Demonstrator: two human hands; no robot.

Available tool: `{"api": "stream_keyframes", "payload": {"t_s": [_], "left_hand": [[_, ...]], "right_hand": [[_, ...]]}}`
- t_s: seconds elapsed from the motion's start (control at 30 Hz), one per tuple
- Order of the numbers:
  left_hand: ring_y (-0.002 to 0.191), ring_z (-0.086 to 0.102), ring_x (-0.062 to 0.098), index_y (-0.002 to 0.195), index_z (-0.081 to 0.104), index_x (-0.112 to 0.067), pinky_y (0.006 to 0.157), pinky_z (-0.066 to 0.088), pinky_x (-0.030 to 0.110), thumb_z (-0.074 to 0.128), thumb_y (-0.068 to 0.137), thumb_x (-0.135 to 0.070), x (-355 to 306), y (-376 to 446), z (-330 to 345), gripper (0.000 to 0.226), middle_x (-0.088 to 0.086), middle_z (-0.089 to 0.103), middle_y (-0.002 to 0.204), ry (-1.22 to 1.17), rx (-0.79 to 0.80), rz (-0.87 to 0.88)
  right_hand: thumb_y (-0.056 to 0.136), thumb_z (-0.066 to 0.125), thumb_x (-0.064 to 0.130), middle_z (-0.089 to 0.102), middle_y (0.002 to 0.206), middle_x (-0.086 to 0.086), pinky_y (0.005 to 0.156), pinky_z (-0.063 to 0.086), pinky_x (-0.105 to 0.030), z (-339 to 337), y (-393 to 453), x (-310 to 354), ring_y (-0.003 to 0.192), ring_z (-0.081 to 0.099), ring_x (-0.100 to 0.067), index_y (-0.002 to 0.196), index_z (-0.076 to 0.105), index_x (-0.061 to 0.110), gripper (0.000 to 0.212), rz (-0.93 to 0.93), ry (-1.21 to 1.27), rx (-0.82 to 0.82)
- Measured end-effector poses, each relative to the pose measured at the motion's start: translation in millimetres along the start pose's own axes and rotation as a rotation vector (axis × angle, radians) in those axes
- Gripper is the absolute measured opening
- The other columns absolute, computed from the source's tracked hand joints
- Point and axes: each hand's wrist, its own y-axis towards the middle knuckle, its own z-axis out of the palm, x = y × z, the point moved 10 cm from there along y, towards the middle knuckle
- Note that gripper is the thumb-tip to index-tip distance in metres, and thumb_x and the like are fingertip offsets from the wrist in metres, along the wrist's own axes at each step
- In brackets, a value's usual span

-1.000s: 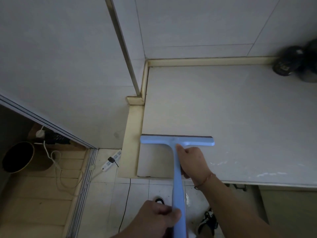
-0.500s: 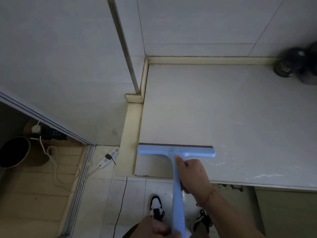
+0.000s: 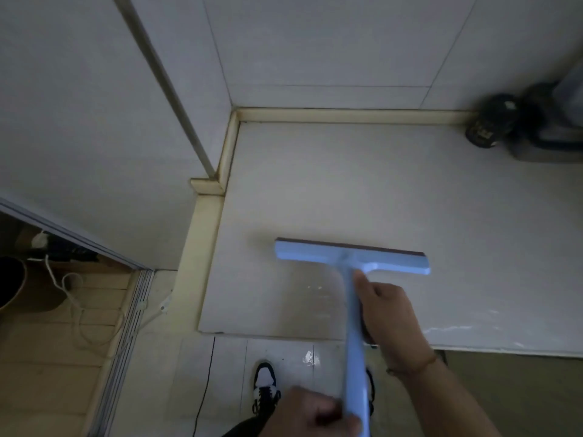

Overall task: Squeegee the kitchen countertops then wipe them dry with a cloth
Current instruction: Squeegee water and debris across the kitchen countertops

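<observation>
Squeegee (image 3: 351,258), pale blue with a dark rubber edge, lies blade-down on the white desk (image 3: 394,184), a little way in from the desk's front edge and near its left end. The head runs crosswise, from about nine o'clock to three o'clock, and its long handle points back toward six o'clock, out over the front edge and above the tiled floor (image 3: 284,351).

The step in hand looks like the squeegee pass, the first half of the task; no cloth is in sight, so drying has not begun. Thin streaks of water (image 3: 451,328) sit near the front edge at about four o'clock from the blade. The next move probably calls for keeping the rubber edge flat on the surface and drawing it straight toward six o'clock, so the water runs off the edge.

The right hand (image 3: 383,313) reaches forward from five o'clock, its grip wrapped round the upper handle just behind the head, with a thin band at the wrist. The left hand (image 3: 307,411) sits low at six o'clock, its grip closed round the handle's lower end. A black and white shoe (image 3: 265,386) shows on the floor below.
</observation>
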Motion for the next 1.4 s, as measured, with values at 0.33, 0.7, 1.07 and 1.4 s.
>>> {"api": "stream_keyframes", "payload": {"t_s": [0.33, 0.7, 1.07, 1.4], "left_hand": [[0.065, 0.065, 0.010, 0.092, 0.069, 0.001, 0.056, 0.051, 0.019, 0.059, 0.095, -0.021, -101.5, 121.5, 114.1, 0.024, 0.004, 0.067, 0.078, -0.378, -0.041, -0.106], [0.080, 0.069, 0.024, 0.094, 0.070, 0.001, 0.072, 0.059, 0.037, 0.058, 0.095, -0.021, -96.9, 134.4, 114.1, 0.025, 0.015, 0.071, 0.088, -0.425, -0.177, -0.060], [0.082, 0.072, 0.025, 0.097, 0.072, 0.000, 0.068, 0.057, 0.032, 0.060, 0.094, -0.025, -61.2, 87.1, 137.8, 0.028, 0.013, 0.073, 0.090, -0.444, -0.130, -0.106], [0.041, 0.049, -0.004, 0.049, 0.062, -0.015, 0.049, 0.041, 0.014, 0.064, 0.091, -0.030, -43.2, 46.0, 163.1, 0.044, -0.010, 0.051, 0.040, -0.252, -0.132, -0.041]], "right_hand": [[0.100, 0.042, 0.040, 0.041, 0.025, -0.001, 0.033, 0.035, -0.016, -146.1, 115.5, -40.3, 0.023, 0.041, -0.011, 0.040, 0.041, 0.006, 0.069, -0.005, -0.095, -0.047], [0.100, 0.045, 0.038, 0.043, 0.027, 0.001, 0.031, 0.032, -0.016, -129.2, 137.9, -52.3, 0.023, 0.043, -0.012, 0.048, 0.040, 0.007, 0.061, -0.006, 0.029, 0.068], [0.101, 0.042, 0.037, 0.045, 0.028, 0.000, 0.035, 0.035, -0.019, -118.1, 80.4, -66.5, 0.026, 0.046, -0.014, 0.046, 0.044, 0.006, 0.063, -0.029, -0.127, 0.067], [0.101, 0.039, 0.041, 0.049, 0.029, -0.002, 0.033, 0.037, -0.018, -113.6, 23.3, -99.4, 0.024, 0.046, -0.010, 0.044, 0.049, 0.005, 0.068, 0.009, -0.187, 0.099]]}}
